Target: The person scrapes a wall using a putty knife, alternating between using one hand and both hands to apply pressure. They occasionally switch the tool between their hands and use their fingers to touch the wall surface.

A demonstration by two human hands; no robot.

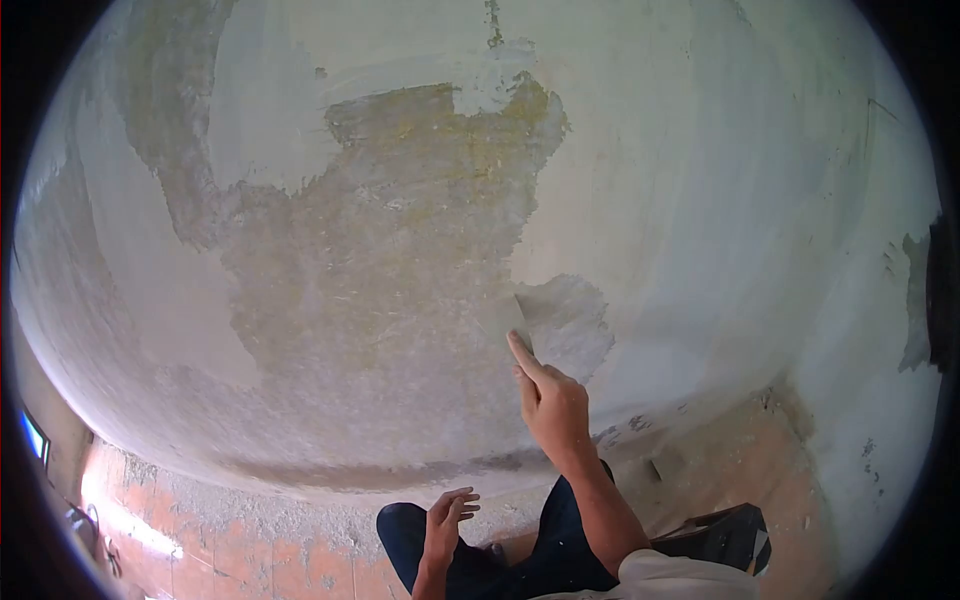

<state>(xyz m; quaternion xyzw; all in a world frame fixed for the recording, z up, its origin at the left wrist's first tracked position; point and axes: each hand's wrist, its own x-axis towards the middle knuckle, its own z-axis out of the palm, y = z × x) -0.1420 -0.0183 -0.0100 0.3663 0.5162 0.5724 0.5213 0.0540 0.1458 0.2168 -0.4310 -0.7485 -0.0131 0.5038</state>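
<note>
My right hand point(555, 405) is closed on a flat scraper point(518, 328), with one finger stretched along its blade. The blade lies against the wall point(400, 250), at the left edge of a small grey patch where the coating is off. A larger bare, yellowish-grey area spreads up and to the left, bordered by pale coating with ragged edges. My left hand point(448, 518) is held above my left knee, fingers apart and holding nothing.
Crumbs and dust lie on the tiled floor point(220, 540) along the wall's foot. A dark, box-like object point(715, 540) stands at my right. Cables and a bright screen-like thing point(35, 438) are at the far left. A dark object point(942, 295) sits at the right edge.
</note>
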